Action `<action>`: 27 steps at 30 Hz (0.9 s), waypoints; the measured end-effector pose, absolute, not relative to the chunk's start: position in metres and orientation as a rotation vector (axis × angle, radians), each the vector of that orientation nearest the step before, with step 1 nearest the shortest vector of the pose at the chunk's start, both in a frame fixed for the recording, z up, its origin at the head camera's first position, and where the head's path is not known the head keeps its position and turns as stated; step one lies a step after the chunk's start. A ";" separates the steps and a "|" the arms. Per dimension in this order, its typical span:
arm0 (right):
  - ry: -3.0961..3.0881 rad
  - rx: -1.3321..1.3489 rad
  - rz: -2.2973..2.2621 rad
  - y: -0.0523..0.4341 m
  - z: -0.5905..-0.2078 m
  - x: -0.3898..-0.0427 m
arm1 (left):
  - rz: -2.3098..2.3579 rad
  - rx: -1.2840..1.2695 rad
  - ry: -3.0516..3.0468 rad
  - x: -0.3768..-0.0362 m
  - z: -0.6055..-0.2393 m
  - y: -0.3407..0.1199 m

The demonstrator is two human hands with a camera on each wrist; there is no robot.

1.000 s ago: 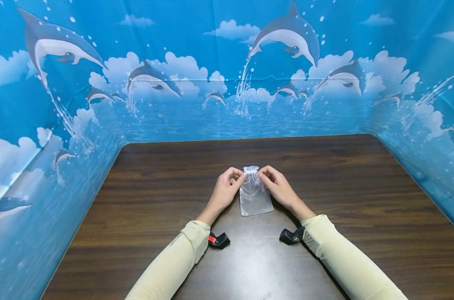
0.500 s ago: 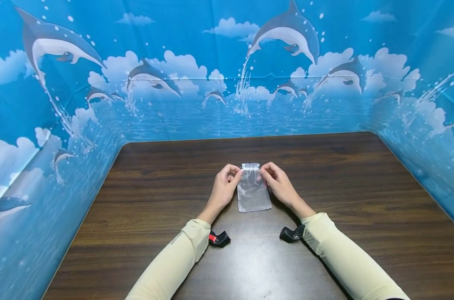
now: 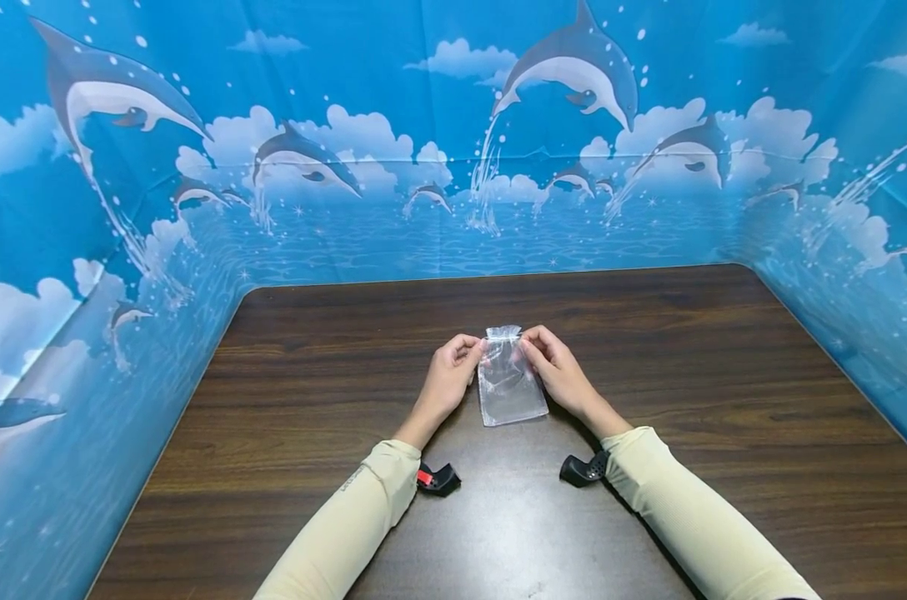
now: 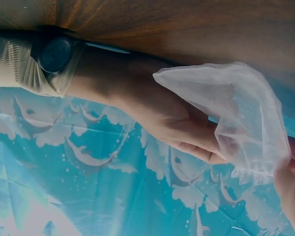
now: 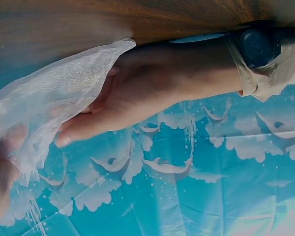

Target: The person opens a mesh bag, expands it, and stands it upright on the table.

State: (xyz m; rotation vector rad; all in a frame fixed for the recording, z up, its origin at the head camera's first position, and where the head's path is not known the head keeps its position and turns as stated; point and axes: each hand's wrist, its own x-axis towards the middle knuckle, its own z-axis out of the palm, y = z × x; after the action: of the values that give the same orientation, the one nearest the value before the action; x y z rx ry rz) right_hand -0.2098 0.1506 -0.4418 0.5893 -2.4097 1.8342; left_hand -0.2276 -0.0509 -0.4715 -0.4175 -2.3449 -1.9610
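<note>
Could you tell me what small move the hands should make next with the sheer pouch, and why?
Probably draw the two hands apart a little to spread the mouth. The left hand and right hand each pinch one side of the gathered top of the sheer pouch, which lies on the table with its neck bunched.

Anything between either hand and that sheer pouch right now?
No. The left hand and the right hand both pinch the sheer pouch at its gathered top; nothing lies between them on the table.

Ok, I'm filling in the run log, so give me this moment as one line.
left hand: pinches pouch top | right hand: pinches pouch top | organza pouch: on wooden table, mouth away from person
</note>
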 end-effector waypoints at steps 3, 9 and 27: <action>-2.425 0.566 1.837 0.150 -0.440 -0.209 | -1.929 -0.453 -2.344 -0.229 -0.472 -0.051; -2.490 0.534 1.823 0.150 -0.436 -0.208 | -1.929 -0.464 -2.347 -0.227 -0.470 -0.052; -2.442 0.521 1.817 0.151 -0.439 -0.210 | -1.803 -0.445 -2.349 -0.225 -0.463 -0.053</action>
State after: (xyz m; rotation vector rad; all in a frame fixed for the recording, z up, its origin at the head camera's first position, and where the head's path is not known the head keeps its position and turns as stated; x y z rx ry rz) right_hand -0.2104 0.1513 -0.4392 0.5214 -2.4416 1.8173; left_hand -0.2251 -0.0533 -0.4629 -0.4448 -2.3491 -1.8025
